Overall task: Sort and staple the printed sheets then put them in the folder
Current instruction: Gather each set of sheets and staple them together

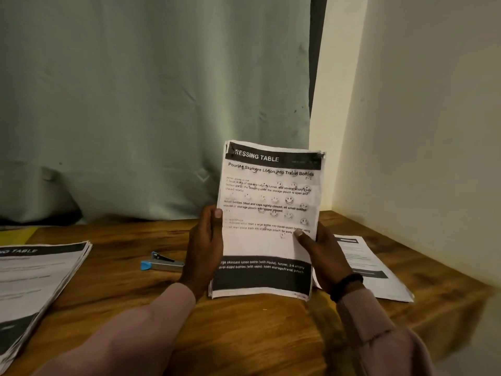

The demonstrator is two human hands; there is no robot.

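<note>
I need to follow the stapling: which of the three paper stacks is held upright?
The middle stack, gripped by both hands; the left stack and right stack lie flat.

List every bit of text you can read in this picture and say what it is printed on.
"RESSING TABLE": black header band, held sheets, first letter hidden.
"Pouring Skincare Lotion into Travel Bottles": title below it.
"...G TABLE": header of the left stack, partly cut off.
Body text on the held sheets: only partly legible.
Right sheets: too blurred.
Stapler: no readable text.
</note>
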